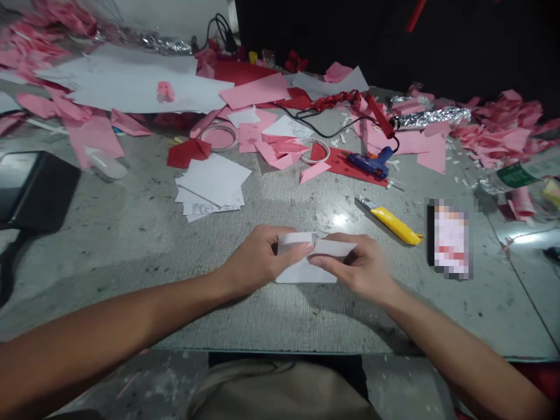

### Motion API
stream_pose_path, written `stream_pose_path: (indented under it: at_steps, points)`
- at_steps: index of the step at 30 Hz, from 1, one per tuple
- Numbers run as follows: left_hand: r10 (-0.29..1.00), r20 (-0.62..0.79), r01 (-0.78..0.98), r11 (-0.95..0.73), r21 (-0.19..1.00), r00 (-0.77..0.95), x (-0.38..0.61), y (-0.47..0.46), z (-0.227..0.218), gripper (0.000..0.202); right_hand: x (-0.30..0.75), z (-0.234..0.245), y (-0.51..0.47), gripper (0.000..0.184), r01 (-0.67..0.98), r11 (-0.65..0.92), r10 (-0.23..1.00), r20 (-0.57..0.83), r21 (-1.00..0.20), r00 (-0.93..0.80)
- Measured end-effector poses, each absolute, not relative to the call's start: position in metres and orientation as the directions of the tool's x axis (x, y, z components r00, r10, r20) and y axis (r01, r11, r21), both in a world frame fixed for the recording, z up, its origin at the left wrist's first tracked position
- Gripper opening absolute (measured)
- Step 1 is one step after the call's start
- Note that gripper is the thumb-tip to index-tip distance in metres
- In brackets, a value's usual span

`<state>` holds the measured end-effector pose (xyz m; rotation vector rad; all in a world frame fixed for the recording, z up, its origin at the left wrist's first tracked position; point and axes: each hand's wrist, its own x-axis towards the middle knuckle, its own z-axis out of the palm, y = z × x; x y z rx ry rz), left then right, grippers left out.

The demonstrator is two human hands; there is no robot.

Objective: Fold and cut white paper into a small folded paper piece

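Observation:
A small white paper sheet (pixel 301 272) lies partly folded on the grey table (pixel 131 233), near its front edge. My left hand (pixel 258 261) pinches the paper's left folded flap between thumb and fingers. My right hand (pixel 359 265) pinches the right flap, its fingertips meeting the left hand's at the middle. Both hands are closed on the same sheet.
A stack of white paper squares (pixel 212 186) lies behind the hands to the left. A yellow utility knife (pixel 391 221) and a phone (pixel 450 239) lie to the right. Farther back are a blue glue gun (pixel 371 163), tape rolls (pixel 314 150), pink and red paper scraps (pixel 271 140), a black device (pixel 30 186) at left.

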<state>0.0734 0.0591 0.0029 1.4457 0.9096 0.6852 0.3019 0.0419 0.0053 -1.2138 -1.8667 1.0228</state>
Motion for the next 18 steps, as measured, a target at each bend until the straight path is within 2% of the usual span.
stream_pose_path:
  at_steps: [7, 11, 15, 18]
  points:
    - [0.852, -0.108, 0.184, 0.014, 0.983, 0.512, 0.073, 0.059, 0.002, 0.033, 0.303, 0.003, 0.042, 0.016, 0.364, 0.18, 0.956, 0.075, -0.914, -0.285]
    - [0.857, -0.126, 0.186, 0.036, 0.982, 0.5, 0.072, 0.058, 0.0, 0.036, 0.304, 0.005, 0.042, 0.028, 0.333, 0.144, 0.951, 0.037, -0.932, -0.306]
    - [0.865, -0.167, 0.232, 0.061, 0.971, 0.473, 0.069, 0.059, 0.004, 0.036, 0.306, 0.008, 0.045, 0.037, 0.306, 0.057, 0.971, -0.018, -0.95, -0.238]
    - [0.931, -0.054, 0.252, -0.042, 0.967, 0.362, 0.062, 0.062, 0.008, 0.028, 0.308, 0.009, 0.048, 0.035, 0.306, 0.003, 0.985, -0.05, -0.952, -0.165]
